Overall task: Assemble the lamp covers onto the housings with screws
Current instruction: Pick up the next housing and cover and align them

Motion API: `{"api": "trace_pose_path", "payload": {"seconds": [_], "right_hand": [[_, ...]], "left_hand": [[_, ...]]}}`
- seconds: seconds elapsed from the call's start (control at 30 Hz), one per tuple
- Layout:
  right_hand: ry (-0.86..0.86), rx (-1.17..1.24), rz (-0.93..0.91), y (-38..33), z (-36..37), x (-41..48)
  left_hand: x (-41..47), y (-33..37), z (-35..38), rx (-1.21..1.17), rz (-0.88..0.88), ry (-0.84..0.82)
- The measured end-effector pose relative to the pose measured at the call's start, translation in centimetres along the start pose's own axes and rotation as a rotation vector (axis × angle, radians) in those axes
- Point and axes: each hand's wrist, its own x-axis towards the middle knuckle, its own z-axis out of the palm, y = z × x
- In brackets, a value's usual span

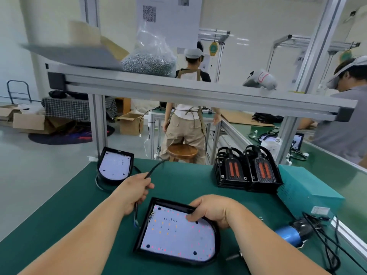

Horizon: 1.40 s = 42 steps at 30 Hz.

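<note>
Left hand: my left hand [135,193], just left of the frame centre, is closed around a thin black cable [136,213]. The cable rises above the hand toward the far edge and hangs below it, ending just beside the left rim of the near housing.
Right hand: my right hand [210,210] holds the far rim of the near housing. The thumb lies on the white board and the fingers are curled over the black edge.
Near housing: a black plastic lamp housing with a white LED board inside [176,235] lies in the lower centre on the green mat surface [79,215], with its open side up.
Second housing: another black housing of the same shape [115,165] stands tilted at the far left corner of the surface, well apart from my hands.
Covers: two stacks of black ribbed lamp covers with orange inserts [248,169] stand right of centre, just beside a teal metal box [305,189].
Screwdriver: a blue and black electric screwdriver [294,234] lies at the lower right, with black cords around it.
Screws: a clear plastic bag of small metal screws [151,58] sits on the grey aluminium shelf [198,90] in the upper centre.
Behind: I see a round wooden stool [182,151] past the far edge, and a person standing with the back to me.
</note>
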Motion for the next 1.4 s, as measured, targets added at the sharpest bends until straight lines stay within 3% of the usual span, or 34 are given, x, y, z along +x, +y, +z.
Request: {"api": "trace_pose_path", "payload": {"seconds": [0.1, 0.37, 0.57, 0.73, 0.8, 0.87, 0.93, 1.03, 1.13, 1.4], "right_hand": [[0.072, -0.126, -0.023, -0.3, 0.4, 0.1], [0.153, -0.393, -0.023, 0.2, 0.7, 0.0], [0.183, -0.497, -0.013, 0.0, 0.2, -0.5], [0.264, -0.514, 0.072, 0.0, -1.3, -0.4], [0.365, -0.4, 0.086, 0.2, -2.9, -0.1], [0.578, -0.252, 0.06, 0.6, -5.2, 0.2], [0.82, -0.266, 0.054, 1.0, -7.6, 0.5], [1.011, -0.343, 0.104, 1.2, -10.2, 0.7], [1.08, -0.315, 0.146, 1.4, -11.6, 1.8], [1.083, -0.418, 0.187, 2.1, -12.3, 4.8]], "left_hand": [[-1.4, -1.5, 0.8, 0.237, 0.038, 0.004], [-6.0, -3.8, 1.0, 0.245, 0.017, 0.233], [-6.8, -4.0, 0.7, 0.239, 0.048, -0.024], [-5.5, -2.8, 2.1, 0.168, 0.013, -0.072], [-4.9, -3.2, 2.0, 0.128, -0.005, -0.153], [-4.6, -3.8, 1.6, -0.005, -0.024, -0.208], [-3.9, -4.3, 1.1, -0.143, -0.021, -0.119], [-3.0, -4.9, 0.5, -0.134, 0.125, 0.05], [-2.5, -5.4, 0.7, -0.138, 0.199, 0.09], [-2.1, -5.7, 1.7, 0.188, 0.328, 0.159]]}}
